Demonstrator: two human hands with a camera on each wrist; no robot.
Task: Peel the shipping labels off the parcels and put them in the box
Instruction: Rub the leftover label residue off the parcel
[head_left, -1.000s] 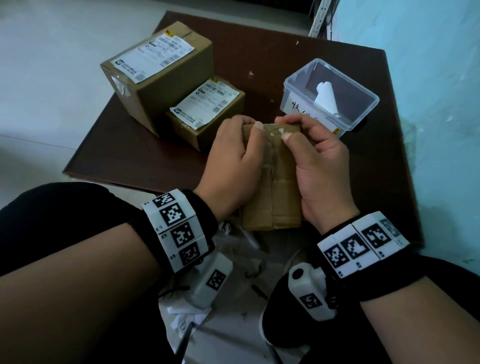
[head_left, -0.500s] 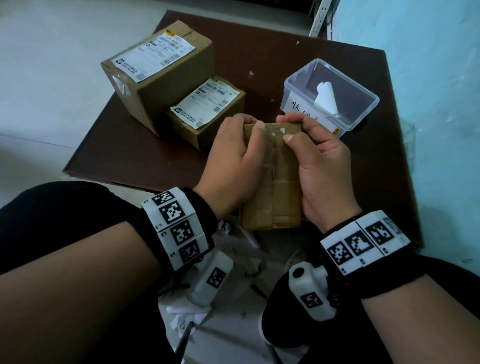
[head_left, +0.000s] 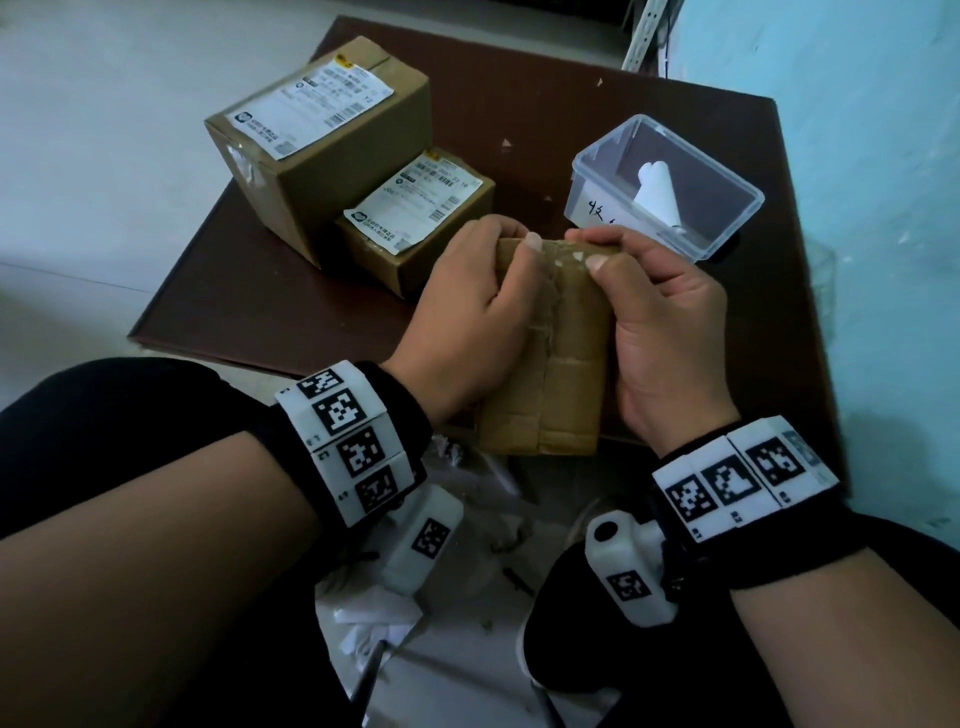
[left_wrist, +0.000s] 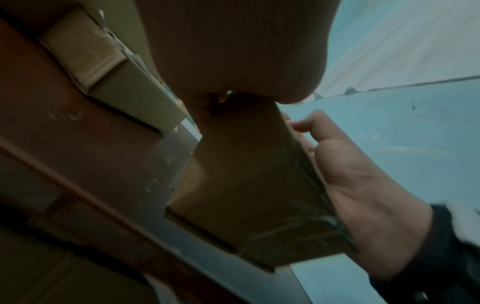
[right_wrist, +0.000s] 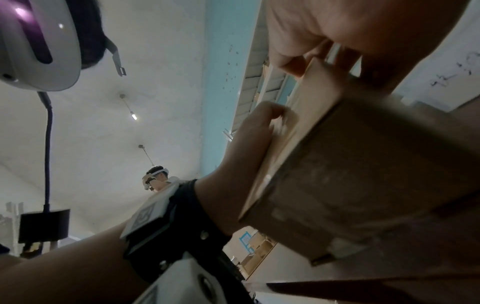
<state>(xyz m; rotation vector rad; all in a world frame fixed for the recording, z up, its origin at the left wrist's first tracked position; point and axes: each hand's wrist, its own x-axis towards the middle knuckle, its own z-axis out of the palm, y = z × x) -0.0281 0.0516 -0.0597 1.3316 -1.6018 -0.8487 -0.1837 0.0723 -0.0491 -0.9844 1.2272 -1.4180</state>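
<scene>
Head view: I saw my left hand (head_left: 467, 322) and right hand (head_left: 670, 332) both curled around a taped parcel (head_left: 566, 358) at the table's (head_left: 260, 312) near edge.
Clear box (head_left: 727, 228): held one rolled white label (head_left: 658, 200); two labelled parcels (head_left: 322, 140) stood left of it.
Left wrist view: my fingers gripped the parcel's far end.
Right wrist view: my thumb (right_wrist: 283, 59) pressed on its upper face.

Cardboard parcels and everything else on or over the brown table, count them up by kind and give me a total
Cardboard parcels: 3, the large one, the small one, and the one held in both hands
Shipping labels still stuck on: 2
Clear plastic boxes: 1
Rolled white labels in the box: 1
Total: 7
</scene>
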